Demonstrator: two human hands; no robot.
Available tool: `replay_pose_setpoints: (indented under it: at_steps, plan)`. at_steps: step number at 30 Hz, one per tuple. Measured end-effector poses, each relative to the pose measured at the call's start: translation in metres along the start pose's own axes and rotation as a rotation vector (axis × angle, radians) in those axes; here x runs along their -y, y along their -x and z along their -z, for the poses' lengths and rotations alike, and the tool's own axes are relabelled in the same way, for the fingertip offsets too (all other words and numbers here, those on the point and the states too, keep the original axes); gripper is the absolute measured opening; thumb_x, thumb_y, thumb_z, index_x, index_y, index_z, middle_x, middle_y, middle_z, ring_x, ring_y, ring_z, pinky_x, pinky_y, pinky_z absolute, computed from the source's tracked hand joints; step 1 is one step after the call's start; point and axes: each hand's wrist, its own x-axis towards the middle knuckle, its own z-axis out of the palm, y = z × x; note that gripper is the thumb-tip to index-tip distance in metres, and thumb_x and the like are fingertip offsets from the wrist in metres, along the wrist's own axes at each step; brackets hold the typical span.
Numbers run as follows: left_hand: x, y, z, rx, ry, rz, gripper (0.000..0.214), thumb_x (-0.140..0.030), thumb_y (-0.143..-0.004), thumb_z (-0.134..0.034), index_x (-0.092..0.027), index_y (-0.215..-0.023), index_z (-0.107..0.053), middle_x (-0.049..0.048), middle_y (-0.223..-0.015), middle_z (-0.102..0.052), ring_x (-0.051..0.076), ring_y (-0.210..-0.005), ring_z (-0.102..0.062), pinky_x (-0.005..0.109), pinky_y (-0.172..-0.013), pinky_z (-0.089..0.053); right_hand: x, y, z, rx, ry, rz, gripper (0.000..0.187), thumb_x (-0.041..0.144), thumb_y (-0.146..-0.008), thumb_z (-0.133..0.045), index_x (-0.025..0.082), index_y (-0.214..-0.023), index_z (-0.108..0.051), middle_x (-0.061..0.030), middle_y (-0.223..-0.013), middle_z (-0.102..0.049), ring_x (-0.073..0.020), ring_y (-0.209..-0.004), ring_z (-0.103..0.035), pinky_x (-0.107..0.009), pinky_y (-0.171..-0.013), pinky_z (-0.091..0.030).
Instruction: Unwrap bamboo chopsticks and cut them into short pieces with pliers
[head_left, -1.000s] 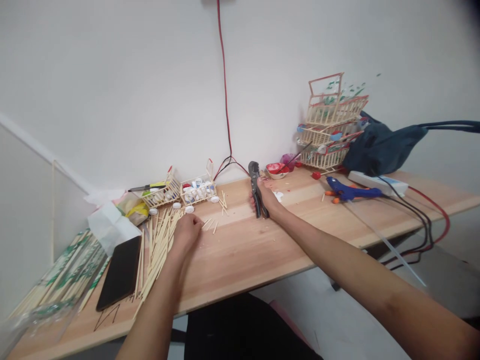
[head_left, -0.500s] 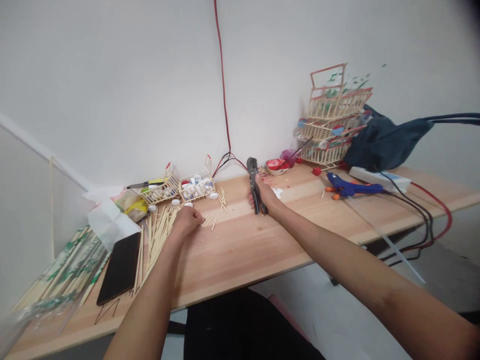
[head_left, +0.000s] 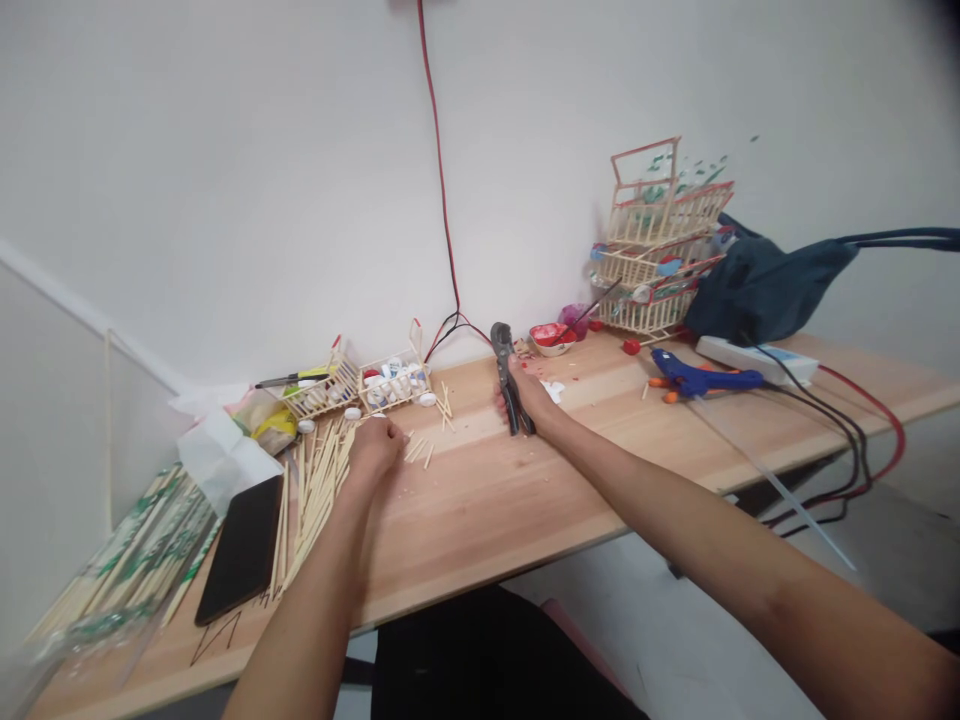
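My right hand [head_left: 529, 393] is wrapped round the black handles of a hand cutter [head_left: 502, 345], which stands upright with its grey metal head up. My left hand [head_left: 375, 447] is closed in a pinch low over the table; whatever its fingertips hold is hidden. Just right of those fingertips lie several short cut sticks [head_left: 420, 451]. Under and beside my left wrist spreads a pile of long thin wooden sticks [head_left: 321, 480]. A few more short sticks [head_left: 445, 408] lie crossed farther back.
Two small stick baskets [head_left: 395, 385] stand at the wall, one filled with small bottles. A black phone [head_left: 241, 548] and wrapped stick bundles [head_left: 142, 550] lie left. On the right are stacked stick baskets [head_left: 652, 260], a red paint bowl [head_left: 553, 340], a blue glue gun [head_left: 694, 377] and a power strip [head_left: 757, 360].
The view has shifted slightly. My right hand keeps its hold on the cutter, and my left hand stays pinched by the short sticks.
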Motion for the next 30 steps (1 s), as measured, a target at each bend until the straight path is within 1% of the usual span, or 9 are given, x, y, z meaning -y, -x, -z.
replay_pose_setpoints:
  at_steps: [7,10,13,17,19,22,24,26,30]
  plan:
    - [-0.005,0.002,-0.001,-0.162,-0.108,0.118,0.023,-0.022,-0.082,-0.047,-0.015,-0.081,-0.069,0.0192,-0.093,-0.070,0.032,-0.092,-0.065,0.035,-0.068,-0.043,0.001,0.000,0.000,0.011,0.002,-0.017,0.069,0.079,-0.082,-0.038,0.015,-0.066,-0.059,-0.0029,-0.052,-0.057,-0.0119,-0.039,-0.052,-0.024,-0.035,-0.046]
    - [0.001,0.003,0.002,-0.200,-0.100,0.136,0.022,-0.021,-0.082,-0.049,-0.016,-0.085,-0.071,0.0172,-0.094,-0.071,0.032,-0.094,-0.065,0.036,-0.072,-0.045,0.002,0.001,-0.001,0.006,0.001,-0.020,0.069,0.078,-0.082,-0.038,0.015,-0.066,-0.059,-0.0023,-0.052,-0.056,-0.0116,-0.039,-0.052,-0.024,-0.035,-0.046]
    - [0.015,0.009,0.014,-0.230,-0.055,0.099,0.026,-0.021,-0.085,-0.046,-0.018,-0.093,-0.071,0.0106,-0.098,-0.073,0.026,-0.096,-0.066,0.033,-0.078,-0.047,0.002,0.001,-0.001,-0.006,0.006,-0.022,0.068,0.078,-0.083,-0.038,0.015,-0.066,-0.059,-0.0023,-0.051,-0.056,-0.0116,-0.039,-0.052,-0.024,-0.035,-0.046]
    - [0.040,0.035,0.029,-0.273,-0.033,0.089,0.030,-0.024,-0.088,-0.045,-0.015,-0.103,-0.069,0.0104,-0.101,-0.072,0.025,-0.097,-0.065,0.033,-0.087,-0.047,0.002,0.000,-0.001,-0.002,0.013,-0.017,0.067,0.076,-0.084,-0.036,0.015,-0.067,-0.059,-0.0024,-0.051,-0.057,-0.0116,-0.039,-0.052,-0.024,-0.037,-0.046]
    - [0.048,0.054,0.026,-0.305,-0.097,0.078,0.035,-0.035,-0.087,-0.051,-0.014,-0.110,-0.067,0.0148,-0.111,-0.068,0.030,-0.105,-0.061,0.040,-0.091,-0.045,0.002,0.000,-0.001,-0.009,0.020,-0.018,0.066,0.075,-0.085,-0.037,0.015,-0.068,-0.058,-0.0022,-0.050,-0.057,-0.0116,-0.038,-0.052,-0.023,-0.036,-0.045]
    - [0.053,0.078,0.010,-0.379,-0.261,0.051,0.062,-0.050,-0.083,-0.056,-0.013,-0.133,-0.052,0.0226,-0.140,-0.047,0.041,-0.125,-0.045,0.051,-0.098,-0.041,0.003,0.002,-0.001,-0.013,0.014,-0.024,0.064,0.073,-0.087,-0.037,0.015,-0.069,-0.058,-0.0018,-0.050,-0.056,-0.0118,-0.037,-0.051,-0.024,-0.036,-0.045]
    - [0.053,0.087,0.002,-0.363,-0.309,0.039,0.067,-0.049,-0.085,-0.053,-0.009,-0.138,-0.044,0.0259,-0.145,-0.039,0.041,-0.131,-0.038,0.052,-0.101,-0.038,0.004,0.003,-0.001,-0.014,0.001,-0.027,0.063,0.072,-0.088,-0.036,0.015,-0.068,-0.057,-0.0016,-0.050,-0.056,-0.0119,-0.037,-0.051,-0.024,-0.035,-0.045]
    - [0.054,0.090,0.000,-0.340,-0.310,0.058,0.062,-0.042,-0.088,-0.048,-0.007,-0.140,-0.041,0.0272,-0.145,-0.037,0.040,-0.132,-0.037,0.051,-0.101,-0.037,0.006,0.005,-0.001,-0.024,-0.009,-0.035,0.063,0.071,-0.089,-0.035,0.015,-0.068,-0.057,-0.0013,-0.049,-0.055,-0.0120,-0.037,-0.051,-0.024,-0.036,-0.045]
    - [0.057,0.090,0.012,-0.288,-0.289,0.125,0.061,-0.033,-0.086,-0.046,-0.010,-0.142,-0.036,0.0256,-0.146,-0.036,0.041,-0.124,-0.044,0.050,-0.094,-0.042,0.008,0.008,-0.002,-0.017,-0.018,-0.044,0.063,0.069,-0.090,-0.033,0.015,-0.067,-0.056,-0.0011,-0.050,-0.054,-0.0113,-0.036,-0.050,-0.023,-0.035,-0.043]
